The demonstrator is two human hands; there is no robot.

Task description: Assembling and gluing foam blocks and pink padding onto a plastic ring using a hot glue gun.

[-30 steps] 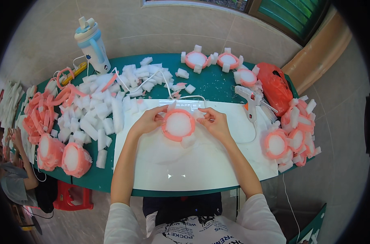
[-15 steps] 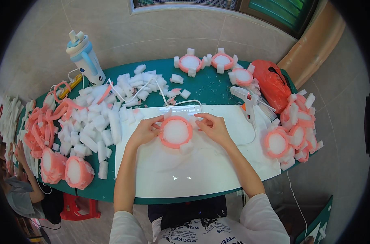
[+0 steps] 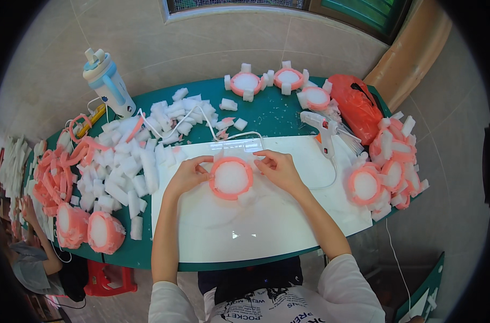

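— What's nearest the wearer?

— A white board lying on the green bench, with both forearms coming in from the lower edge. Near the board's far edge lies a pink foam ring with a white disc filling its middle — flat, between the two hands.

— And the hands themselves?

— The left hand grips the ring's left rim, fingers curled over it. The right hand rests its fingertips against the ring's upper right side, where a small white block sticks out; whether it pinches that block or only presses it I cannot tell.

— What lies to either side?

— To the left, a heap of white foam blocks spreads over the bench, with loose pink strips beyond it and two more white-filled pink pieces at the near left edge. To the right, a stack of finished rings with white tabs sits at the bench's end.

— Further back?

— A white glue gun stands just past the board's right corner, its cord trailing across the bench. Behind it, a red plastic bag, and three more tabbed rings in a row along the far edge. At the far left stands a blue-and-white water bottle.
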